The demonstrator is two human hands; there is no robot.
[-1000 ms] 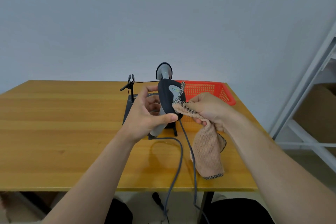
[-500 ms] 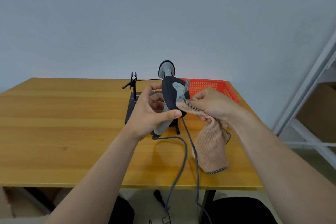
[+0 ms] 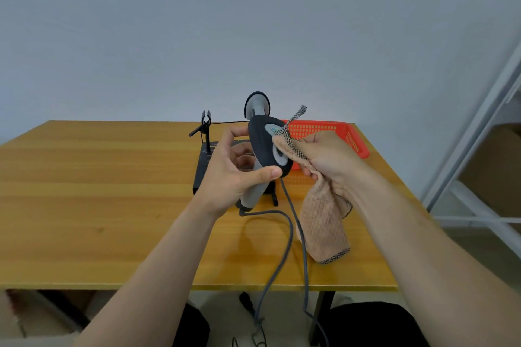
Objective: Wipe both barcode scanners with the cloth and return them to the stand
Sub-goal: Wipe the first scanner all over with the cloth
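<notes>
My left hand (image 3: 231, 169) grips the grey handle of a barcode scanner (image 3: 263, 146), held up above the table with its dark head pointing up. My right hand (image 3: 324, 156) holds a tan waffle cloth (image 3: 321, 222) with checked edging and presses a fold of it against the right side of the scanner's head. The rest of the cloth hangs down. A second scanner (image 3: 257, 104) sits upright behind, on the black stand (image 3: 204, 160). The stand's left cradle (image 3: 205, 122) holds nothing.
An orange mesh basket (image 3: 349, 135) lies at the table's back right. Two grey cables (image 3: 284, 242) run from the scanners over the wooden table's (image 3: 98, 205) front edge. A white shelf frame (image 3: 479, 149) stands to the right.
Both hands have lifted the scanner slightly and the cloth has slid along the head's right side; a corner of the cloth now sticks up above the scanner.
</notes>
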